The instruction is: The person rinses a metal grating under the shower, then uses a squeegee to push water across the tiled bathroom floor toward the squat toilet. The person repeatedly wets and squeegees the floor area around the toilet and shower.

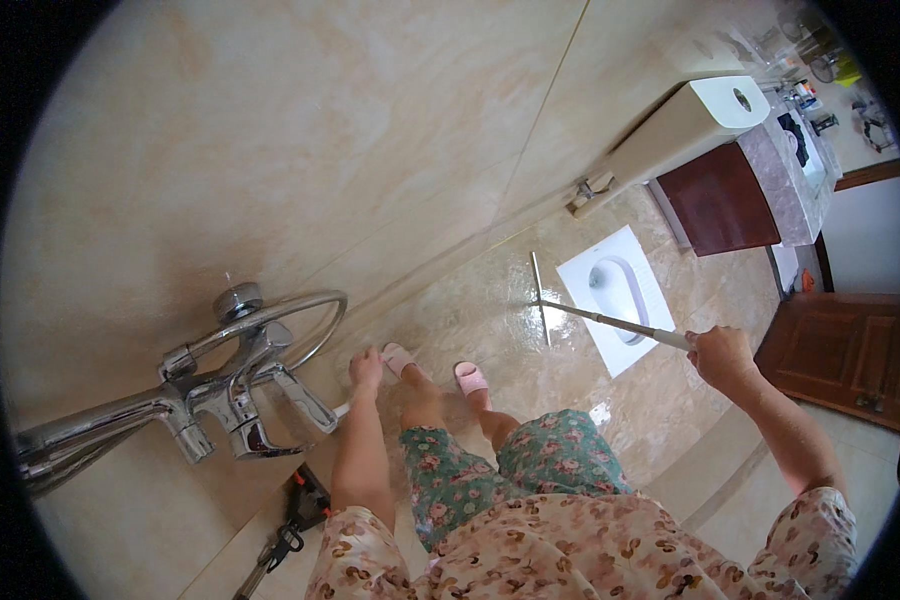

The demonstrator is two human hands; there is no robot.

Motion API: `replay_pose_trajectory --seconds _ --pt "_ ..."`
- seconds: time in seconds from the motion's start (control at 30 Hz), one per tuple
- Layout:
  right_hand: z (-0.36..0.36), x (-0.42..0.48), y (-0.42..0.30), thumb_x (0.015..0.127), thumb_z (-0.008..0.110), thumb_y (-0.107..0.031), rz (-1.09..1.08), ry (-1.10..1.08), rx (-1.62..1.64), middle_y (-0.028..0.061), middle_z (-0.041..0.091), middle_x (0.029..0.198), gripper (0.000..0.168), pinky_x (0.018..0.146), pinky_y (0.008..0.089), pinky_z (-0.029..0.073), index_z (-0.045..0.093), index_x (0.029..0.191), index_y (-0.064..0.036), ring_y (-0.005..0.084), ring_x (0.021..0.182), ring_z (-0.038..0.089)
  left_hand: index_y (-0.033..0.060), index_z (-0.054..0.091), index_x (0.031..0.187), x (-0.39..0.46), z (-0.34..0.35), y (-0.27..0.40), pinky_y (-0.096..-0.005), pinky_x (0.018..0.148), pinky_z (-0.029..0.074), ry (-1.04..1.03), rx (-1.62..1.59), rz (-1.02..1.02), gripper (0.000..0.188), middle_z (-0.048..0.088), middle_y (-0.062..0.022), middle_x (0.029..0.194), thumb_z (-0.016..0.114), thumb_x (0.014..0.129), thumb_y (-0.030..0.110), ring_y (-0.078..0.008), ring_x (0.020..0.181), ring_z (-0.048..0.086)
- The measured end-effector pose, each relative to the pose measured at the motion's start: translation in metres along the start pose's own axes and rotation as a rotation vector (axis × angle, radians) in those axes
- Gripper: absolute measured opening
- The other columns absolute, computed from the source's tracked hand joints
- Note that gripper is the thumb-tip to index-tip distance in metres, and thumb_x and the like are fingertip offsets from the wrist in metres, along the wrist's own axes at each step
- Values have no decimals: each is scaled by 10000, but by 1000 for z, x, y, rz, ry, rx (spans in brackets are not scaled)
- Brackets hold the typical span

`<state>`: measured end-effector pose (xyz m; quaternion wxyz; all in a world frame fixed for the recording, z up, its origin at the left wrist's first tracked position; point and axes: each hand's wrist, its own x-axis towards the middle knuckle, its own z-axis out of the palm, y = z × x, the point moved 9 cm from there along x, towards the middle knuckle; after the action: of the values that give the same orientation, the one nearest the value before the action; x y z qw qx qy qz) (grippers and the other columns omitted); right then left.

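Observation:
My right hand (722, 360) grips the white end of a long-handled floor squeegee (622, 324). The pole reaches to the left, passing over a white ceramic squat toilet (581, 274). Its thin blade (537, 274) rests on the wet, shiny tile floor (487, 300), left of the toilet. My left hand (366, 369) hangs low with curled fingers, to the right of the chrome shower mixer (251, 375) and its metal hose. Whether those fingers hold anything is hard to see. Pink slippers (471, 377) are on my feet.
A cistern (675, 131) stands against the marbled wall (307, 135). Beside it is a dark red vanity cabinet (720, 199) with a stone top and basin. A wooden door (840, 352) stands at right. Lower left, a black-and-orange tool on a pole (289, 525) leans near the wall.

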<state>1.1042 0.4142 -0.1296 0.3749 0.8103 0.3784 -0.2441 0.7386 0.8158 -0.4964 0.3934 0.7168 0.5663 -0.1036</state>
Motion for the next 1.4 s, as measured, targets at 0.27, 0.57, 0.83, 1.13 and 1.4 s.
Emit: replay_pose_trajectory --seconds 0.27,0.57,0.83,1.13,1.4 --pt "-3 -1 -11 801 547 -250 26 16 -21 60 593 645 286 543 324 469 579 1064 -144 197 604 595 25 635 829 29 25 28 -417 752 438 -129 494 214 420 598 -211 797 394 823 369 -359 826 568" --pt "-7 -5 -15 796 561 -247 20 22 32 56 594 633 313 544 326 469 566 1091 -144 198 594 594 28 601 704 6 47 -86 -402 696 452 90 -154 -18 361 604 -170 705 470 804 350 -344 756 590" --pt "-9 -1 -12 789 562 -237 3 111 35 59 606 657 201 553 335 474 615 955 -136 206 607 604 23 594 932 -126 132 -211 -433 784 422 -353 307 -144 372 577 -211 948 394 818 315 -359 892 543" --pt "-29 20 -25 754 602 -238 31 44 23 81 604 690 180 605 351 472 637 887 -121 242 682 598 16 630 854 -245 75 -217 -445 772 412 -289 301 -105 373 587 -213 921 431 807 328 -372 884 542" --pt "-43 29 -24 737 614 -235 4 126 54 79 608 698 143 616 347 475 651 796 -110 242 691 603 6 629 821 -244 40 -210 -440 747 416 -113 175 -114 391 589 -227 862 435 786 344 -371 849 559"
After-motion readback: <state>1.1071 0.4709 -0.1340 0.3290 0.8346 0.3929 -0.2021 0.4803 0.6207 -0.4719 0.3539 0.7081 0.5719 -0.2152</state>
